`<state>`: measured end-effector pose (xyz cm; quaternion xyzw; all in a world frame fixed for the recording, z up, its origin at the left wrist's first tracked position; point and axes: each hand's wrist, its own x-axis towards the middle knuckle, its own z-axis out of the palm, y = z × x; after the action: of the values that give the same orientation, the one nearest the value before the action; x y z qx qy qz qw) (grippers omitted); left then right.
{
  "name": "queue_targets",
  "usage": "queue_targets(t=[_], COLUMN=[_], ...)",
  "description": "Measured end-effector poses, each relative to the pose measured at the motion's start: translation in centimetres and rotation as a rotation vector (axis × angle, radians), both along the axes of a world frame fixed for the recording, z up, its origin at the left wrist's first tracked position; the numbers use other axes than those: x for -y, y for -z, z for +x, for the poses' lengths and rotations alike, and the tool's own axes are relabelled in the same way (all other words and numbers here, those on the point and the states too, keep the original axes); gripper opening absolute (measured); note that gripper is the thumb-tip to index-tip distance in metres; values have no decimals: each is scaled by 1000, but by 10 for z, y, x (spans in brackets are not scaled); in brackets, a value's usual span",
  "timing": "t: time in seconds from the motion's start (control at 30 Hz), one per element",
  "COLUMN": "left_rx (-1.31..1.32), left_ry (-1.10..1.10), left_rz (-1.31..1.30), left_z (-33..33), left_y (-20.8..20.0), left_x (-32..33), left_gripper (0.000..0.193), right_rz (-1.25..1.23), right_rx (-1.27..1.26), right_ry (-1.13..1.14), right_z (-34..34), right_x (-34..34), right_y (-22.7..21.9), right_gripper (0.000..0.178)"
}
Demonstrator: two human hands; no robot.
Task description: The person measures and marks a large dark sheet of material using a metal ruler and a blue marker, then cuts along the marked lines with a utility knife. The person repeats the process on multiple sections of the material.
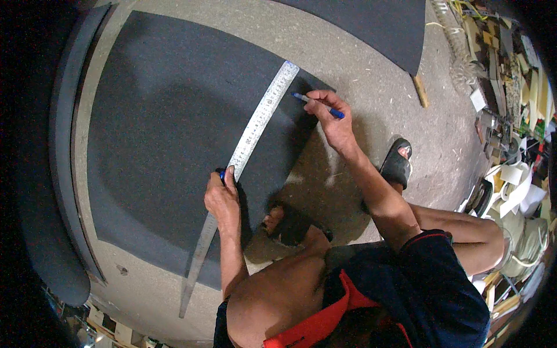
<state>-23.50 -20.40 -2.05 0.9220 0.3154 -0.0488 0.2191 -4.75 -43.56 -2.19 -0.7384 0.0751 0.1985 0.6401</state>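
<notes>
A dark grey sheet [168, 104] lies flat on the floor in front of me. Across its right part runs a long metal ruler [256, 123], slanting from the far edge down past the near edge. My left hand [221, 200] is closed on the ruler about midway, thumb on top. A small blue object [221, 174] shows at its fingers; I cannot make out its kind. Between the fingers and thumb of my right hand [335, 119] is a pen [297, 96] with blue ends. Its far tip points left, over the sheet's strip right of the ruler.
Another dark sheet [371, 29] lies beyond, with a wooden strip [420, 91] at its corner. A long dark roll or bent panel [64, 145] stands along the left. Scraps and offcuts [513, 180] pile up at the right. My sandalled feet [397, 162] are beside the sheet.
</notes>
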Motion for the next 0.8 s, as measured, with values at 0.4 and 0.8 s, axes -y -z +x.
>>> queue_targets(t=[0.4, 0.8], left_rx=[14, 38], left_ry=[24, 37], left_rz=[65, 128], left_z=[-5, -9], left_y=[6, 12], left_x=[6, 6], left_gripper=[36, 34], right_rz=[-55, -95], right_rx=[83, 148], right_ry=[-52, -180], right_z=[17, 25], right_x=[9, 6], right_y=[-8, -2], right_gripper=[22, 16])
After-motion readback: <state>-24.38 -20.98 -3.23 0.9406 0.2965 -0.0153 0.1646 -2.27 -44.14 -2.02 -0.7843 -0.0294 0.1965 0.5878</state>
